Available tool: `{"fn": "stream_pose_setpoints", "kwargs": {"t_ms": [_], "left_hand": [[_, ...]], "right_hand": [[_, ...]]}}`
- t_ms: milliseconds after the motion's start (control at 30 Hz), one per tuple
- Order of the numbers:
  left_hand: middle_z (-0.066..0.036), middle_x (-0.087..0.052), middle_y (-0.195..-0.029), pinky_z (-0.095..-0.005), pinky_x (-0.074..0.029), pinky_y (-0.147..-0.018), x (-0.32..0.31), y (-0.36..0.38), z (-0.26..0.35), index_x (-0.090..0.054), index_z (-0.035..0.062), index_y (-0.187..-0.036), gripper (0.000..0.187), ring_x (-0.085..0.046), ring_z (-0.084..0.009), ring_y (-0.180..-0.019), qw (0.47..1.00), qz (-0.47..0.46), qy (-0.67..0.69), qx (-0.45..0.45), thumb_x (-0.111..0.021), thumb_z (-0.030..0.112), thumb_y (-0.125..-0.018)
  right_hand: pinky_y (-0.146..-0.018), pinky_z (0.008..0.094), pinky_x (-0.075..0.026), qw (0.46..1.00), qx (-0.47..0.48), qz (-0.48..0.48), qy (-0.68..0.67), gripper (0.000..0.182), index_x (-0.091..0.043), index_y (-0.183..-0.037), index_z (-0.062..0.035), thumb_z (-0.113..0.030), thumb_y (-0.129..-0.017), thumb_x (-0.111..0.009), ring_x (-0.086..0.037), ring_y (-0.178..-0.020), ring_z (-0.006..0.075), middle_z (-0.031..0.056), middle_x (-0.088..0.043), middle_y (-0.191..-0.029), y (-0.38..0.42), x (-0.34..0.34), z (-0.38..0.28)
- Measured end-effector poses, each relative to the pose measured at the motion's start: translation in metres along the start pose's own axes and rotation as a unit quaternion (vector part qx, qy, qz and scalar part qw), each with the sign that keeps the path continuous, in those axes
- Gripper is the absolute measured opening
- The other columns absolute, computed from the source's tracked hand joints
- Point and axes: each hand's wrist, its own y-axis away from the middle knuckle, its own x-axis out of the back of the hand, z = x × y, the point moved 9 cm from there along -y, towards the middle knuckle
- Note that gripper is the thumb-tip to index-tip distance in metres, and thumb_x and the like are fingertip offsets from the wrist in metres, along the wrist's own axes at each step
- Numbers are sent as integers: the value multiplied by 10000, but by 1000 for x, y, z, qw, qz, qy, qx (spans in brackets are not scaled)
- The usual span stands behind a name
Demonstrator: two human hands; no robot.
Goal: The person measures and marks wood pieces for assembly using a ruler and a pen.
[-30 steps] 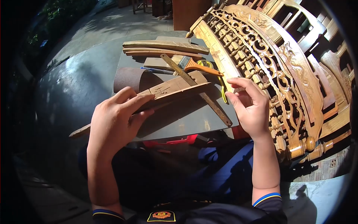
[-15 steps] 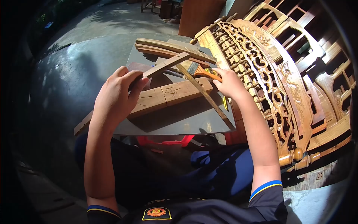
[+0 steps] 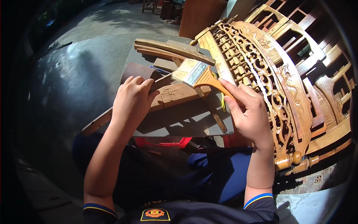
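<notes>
My right hand [image 3: 248, 110] grips the orange handle of a flat paintbrush [image 3: 207, 79], whose pale bristles point left. The fingers of my left hand [image 3: 132, 95] are closed around a short wooden strip [image 3: 162, 82]. The bristles overlap the strip's far end in this view. Beneath both hands, a thick wooden beam [image 3: 179, 93] with dark marks and a cut line lies across the grey table [image 3: 164, 125]. A narrow flat wooden stick [image 3: 214, 112] slants over the table's right part. Behind my left hand sits a curved brown sheet [image 3: 136, 71], like sandpaper.
Several wooden strips [image 3: 169, 48] are stacked along the table's far side. A yellow-edged tool [image 3: 223, 102] lies near its right edge. Close on the right stands carved, varnished wooden furniture [image 3: 261, 74]. Something red and plastic [image 3: 164, 142] shows under the table's near edge.
The paintbrush has been lifted from the table's far right toward me and turned bristles-left over the strip. My left hand has lowered and shifted right with the strip; the slanted stick has shifted.
</notes>
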Motion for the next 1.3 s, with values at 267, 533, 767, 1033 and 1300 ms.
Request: {"fn": "stream_pose_setpoints", "kwargs": {"t_ms": [267,533,767,1033,1300], "left_hand": [[-117,-744,-1005,-416,-570,-893,6,0,19,-774,41,-1188,335,-693,-305,-965,999,38,-2,-23,-831,162,-881],[-117,-741,-1021,-421,-560,-888,13,3,17,-761,46,-1250,366,-688,-308,-975,998,57,-24,-17,-815,142,-900],[-139,-736,-1000,-420,-559,-885,11,3,9,-753,31,-1254,351,-692,-326,-953,998,56,-19,4,-795,129,-919],[-136,-740,-986,-420,-568,-854,10,4,18,-749,25,-1247,349,-697,-318,-927,998,55,25,-9,-790,129,-916],[-133,-728,-974,-431,-558,-831,8,5,27,-734,24,-1249,346,-685,-324,-914,998,29,50,-9,-776,131,-923]], "right_hand": [[-666,472,-527,978,-30,129,159,436,-708,-1372,-81,-47,-937,-706,-673,-733,371,169,-626,-883,8,9,53],[-718,468,-542,986,-22,119,113,374,-705,-1333,-38,-48,-960,-683,-676,-796,398,172,-674,-941,-1,0,39],[-684,406,-504,996,66,0,-64,372,-695,-1333,-10,-47,-963,-717,-623,-737,337,158,-642,-895,13,-9,-24],[-710,420,-522,989,75,36,-121,303,-710,-1261,3,-57,-964,-711,-667,-757,371,202,-691,-911,9,-2,-4],[-807,390,-559,992,9,115,-57,314,-706,-1282,40,-44,-980,-679,-726,-858,365,235,-754,-1040,8,16,26]]}}
